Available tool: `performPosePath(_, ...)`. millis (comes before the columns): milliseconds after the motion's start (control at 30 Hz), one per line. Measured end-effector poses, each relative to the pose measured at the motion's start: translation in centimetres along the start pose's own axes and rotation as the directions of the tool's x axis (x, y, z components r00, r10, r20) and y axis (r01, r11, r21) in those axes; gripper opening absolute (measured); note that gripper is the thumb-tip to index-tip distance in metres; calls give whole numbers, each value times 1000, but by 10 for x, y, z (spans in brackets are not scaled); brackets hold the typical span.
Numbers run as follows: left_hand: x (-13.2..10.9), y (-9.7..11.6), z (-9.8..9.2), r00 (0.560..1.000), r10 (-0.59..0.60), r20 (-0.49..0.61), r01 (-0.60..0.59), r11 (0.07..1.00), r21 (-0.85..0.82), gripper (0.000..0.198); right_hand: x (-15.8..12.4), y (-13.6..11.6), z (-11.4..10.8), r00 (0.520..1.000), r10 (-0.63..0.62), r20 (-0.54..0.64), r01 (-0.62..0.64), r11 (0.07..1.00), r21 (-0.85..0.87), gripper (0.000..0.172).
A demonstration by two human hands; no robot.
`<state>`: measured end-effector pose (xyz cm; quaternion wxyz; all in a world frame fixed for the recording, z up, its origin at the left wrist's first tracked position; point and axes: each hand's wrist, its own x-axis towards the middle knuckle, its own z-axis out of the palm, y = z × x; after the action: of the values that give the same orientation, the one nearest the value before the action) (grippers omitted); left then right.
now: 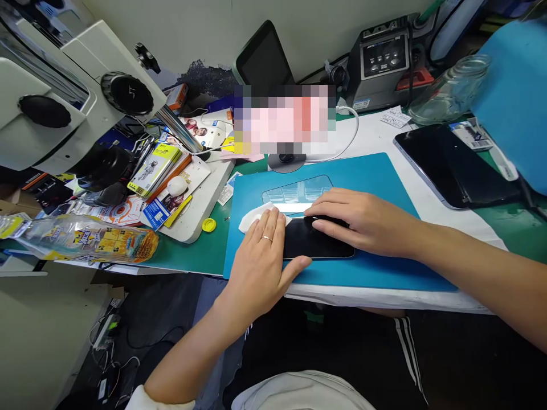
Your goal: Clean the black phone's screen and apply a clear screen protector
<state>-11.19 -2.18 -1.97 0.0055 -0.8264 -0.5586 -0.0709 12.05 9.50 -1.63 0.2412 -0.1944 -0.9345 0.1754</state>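
Observation:
A black phone [316, 242] lies flat on the blue mat [376, 270]. My left hand [267, 250], with a ring on one finger, lies flat over the phone's left end and a white cloth [256, 216], fingers stretched out. My right hand [359, 219] rests at the phone's right end, its fingers curled around a small black object [322, 218] that is mostly hidden. Just behind the phone, a clear rectangular sheet [299, 189] lies on the mat.
A microscope [106, 97] looms at the left, over small boxes and a plastic bottle [89, 236]. At the right are a larger dark phone [453, 165], a glass jar [453, 91] and a grey device [380, 65]. A yellow cap [209, 225] sits left of the mat.

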Motion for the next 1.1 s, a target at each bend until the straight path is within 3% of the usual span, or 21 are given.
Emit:
performPosePath(267,-31,19,2,999,-32,-20,30,997,-75,77,1,-1,0,1000,-12,5,12,1000,2,31)
performPosePath(533,-9,12,6,999,-34,-29,31,995,-94,74,1,2,1,1000,-11,-14,11,1000,22,29)
performPosePath(767,-41,25,3,999,-49,-18,47,992,-116,77,2,0,0,1000,-21,-14,21,1000,21,29)
performPosePath(1000,-13,20,6,997,-69,-31,66,993,-96,70,0,1,0,1000,2,-7,-2,999,49,29)
performPosePath(1100,-17,24,5,997,-78,-29,75,993,-87,70,0,1,-1,1000,24,-1,-24,998,55,30)
